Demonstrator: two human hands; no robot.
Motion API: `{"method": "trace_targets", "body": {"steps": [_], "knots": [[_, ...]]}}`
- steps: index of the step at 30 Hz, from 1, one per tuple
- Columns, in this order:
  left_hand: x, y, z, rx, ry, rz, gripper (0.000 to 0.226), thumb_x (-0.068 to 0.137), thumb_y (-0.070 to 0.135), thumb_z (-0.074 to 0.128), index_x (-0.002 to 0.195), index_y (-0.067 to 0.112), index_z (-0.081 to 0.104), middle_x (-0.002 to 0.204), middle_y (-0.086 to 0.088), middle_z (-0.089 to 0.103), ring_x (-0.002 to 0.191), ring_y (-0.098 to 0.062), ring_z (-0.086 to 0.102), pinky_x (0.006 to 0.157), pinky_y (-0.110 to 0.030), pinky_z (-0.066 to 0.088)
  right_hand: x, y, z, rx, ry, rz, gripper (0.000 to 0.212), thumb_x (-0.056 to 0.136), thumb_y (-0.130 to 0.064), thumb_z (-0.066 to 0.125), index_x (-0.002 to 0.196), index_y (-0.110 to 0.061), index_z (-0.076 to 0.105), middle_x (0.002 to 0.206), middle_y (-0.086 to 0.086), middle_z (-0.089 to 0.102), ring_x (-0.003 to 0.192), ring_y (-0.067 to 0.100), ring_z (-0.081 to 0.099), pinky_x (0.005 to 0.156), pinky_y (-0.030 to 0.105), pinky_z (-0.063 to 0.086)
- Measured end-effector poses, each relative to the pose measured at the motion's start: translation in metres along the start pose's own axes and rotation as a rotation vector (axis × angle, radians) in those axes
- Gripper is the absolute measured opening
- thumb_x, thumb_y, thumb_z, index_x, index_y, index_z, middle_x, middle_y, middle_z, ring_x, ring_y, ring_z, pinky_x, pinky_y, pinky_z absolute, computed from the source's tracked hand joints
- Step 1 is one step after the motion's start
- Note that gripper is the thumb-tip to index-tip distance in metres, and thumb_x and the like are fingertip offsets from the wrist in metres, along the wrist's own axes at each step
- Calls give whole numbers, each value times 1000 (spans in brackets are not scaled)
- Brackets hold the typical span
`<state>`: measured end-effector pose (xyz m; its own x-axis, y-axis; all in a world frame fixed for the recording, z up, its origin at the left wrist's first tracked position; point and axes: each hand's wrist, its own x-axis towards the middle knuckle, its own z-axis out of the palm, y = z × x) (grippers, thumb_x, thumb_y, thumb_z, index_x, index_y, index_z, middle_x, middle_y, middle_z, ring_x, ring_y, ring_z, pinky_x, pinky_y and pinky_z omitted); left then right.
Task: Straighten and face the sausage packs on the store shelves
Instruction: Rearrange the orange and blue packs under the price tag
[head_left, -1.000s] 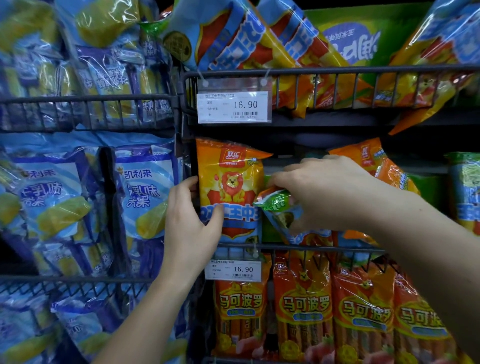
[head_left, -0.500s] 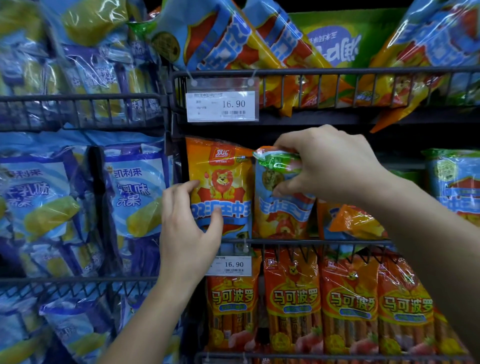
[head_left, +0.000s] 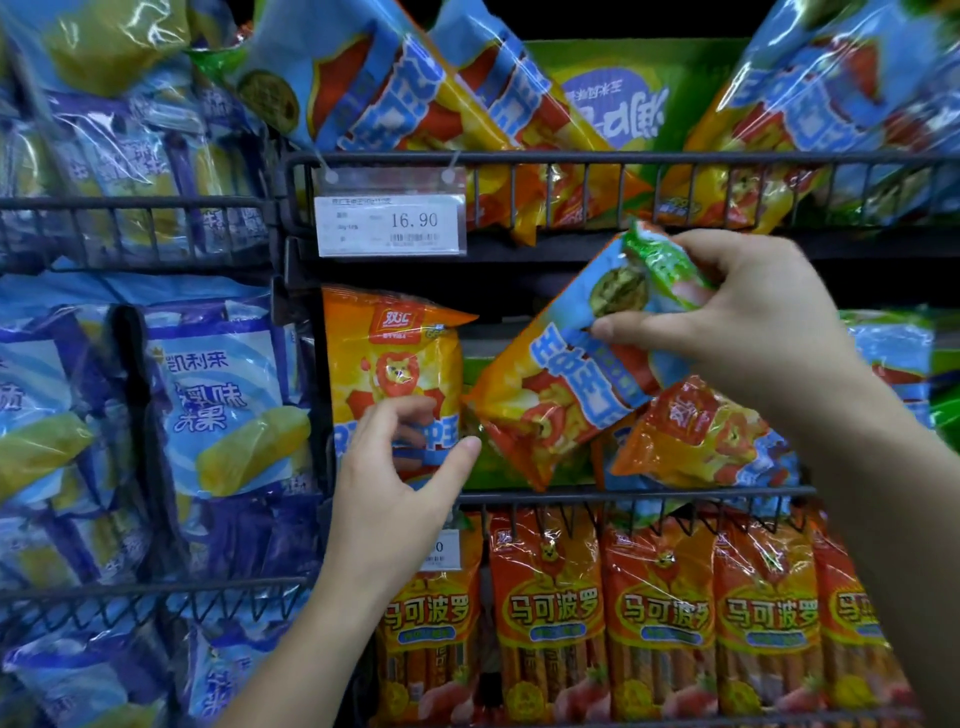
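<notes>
Since a moment ago, the blue and orange sausage pack (head_left: 566, 384) has gone from standing straight to leaning over. Its green top now points up and to the right, and its bottom corner points down and to the left. It is up in the air, in front of the middle wire shelf (head_left: 623, 493). The right hand (head_left: 753, 322) pinches it at the green top with the thumb and fingers.

Just left of it stands the orange lion pack (head_left: 389, 353), straight up and facing out. The left hand (head_left: 400, 478) is in front of the lower part of this pack, fingers curled and thumb stuck out. I cannot tell if it holds the pack or only touches it.

Under the right hand another orange pack (head_left: 696, 431) lies tipped on its side.

Above hangs a price tag (head_left: 389, 221) that says 16.90. Below is a neat row of red-orange sausage packs (head_left: 660, 613). Blue packs with yellow corn (head_left: 223, 415) fill the shelves on the left.
</notes>
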<state>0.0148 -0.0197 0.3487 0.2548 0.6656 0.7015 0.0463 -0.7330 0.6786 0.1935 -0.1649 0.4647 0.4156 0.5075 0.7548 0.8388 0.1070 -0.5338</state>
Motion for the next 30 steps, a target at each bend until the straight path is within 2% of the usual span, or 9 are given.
{"method": "trace_targets", "body": {"steps": [4,10,14,16,19,21,23,25,30], "knots": [[0,11,8,-120,-52,-62,43,72,53,66,107,31,59,101,11,63,95,0,61,75,-16,51,-5,12,-16,264,162,15,29,64,-28,90,84,-18,73,80,-6,76,76,11,73,68,37,62],[-5,31,29,-346,-145,-196,55,62,53,70,110,29,57,99,16,72,96,1,66,88,-28,53,-20,27,-14,646,298,130,21,74,-18,83,91,-12,72,93,7,77,89,26,74,75,41,62],[-9,43,48,-650,-150,-325,69,65,37,77,125,15,52,106,-3,74,99,-20,71,93,-40,55,-36,27,2,772,368,213,20,75,-20,82,90,-15,70,91,3,77,88,23,74,72,35,61],[-12,49,56,-788,-156,-398,79,62,32,87,128,11,50,109,-10,73,99,-25,72,95,-44,53,-44,28,12,848,399,278,21,76,-22,81,90,-14,69,92,6,76,91,28,74,73,38,61],[-14,56,68,-871,-169,-386,63,68,29,80,123,10,56,113,-9,72,108,-25,69,99,-46,50,-55,27,28,914,436,357,24,76,-23,82,91,-11,68,98,14,75,99,35,70,83,52,59],[-15,62,72,-921,-111,-372,56,70,24,83,119,13,57,113,-6,73,110,-25,68,99,-49,50,-63,24,38,950,428,389,25,76,-22,81,92,-9,68,96,11,75,96,30,72,84,49,59],[-15,66,75,-973,-41,-370,58,71,24,80,122,11,55,115,-8,72,110,-27,67,98,-53,51,-69,23,44,963,406,418,22,77,-24,80,90,-11,69,93,9,75,86,23,72,79,42,59],[-16,68,74,-1025,-3,-361,58,76,19,79,126,8,53,117,-12,70,111,-31,67,95,-54,52,-73,25,47,990,358,461,22,78,-25,79,92,-12,69,95,12,75,85,23,72,78,41,59],[-7,62,64,-1034,47,-339,42,73,14,76,111,15,59,110,-13,70,99,-28,69,83,-44,56,-77,30,45,955,247,491,43,65,-28,82,102,-15,65,97,10,75,87,27,74,78,44,61]]}}
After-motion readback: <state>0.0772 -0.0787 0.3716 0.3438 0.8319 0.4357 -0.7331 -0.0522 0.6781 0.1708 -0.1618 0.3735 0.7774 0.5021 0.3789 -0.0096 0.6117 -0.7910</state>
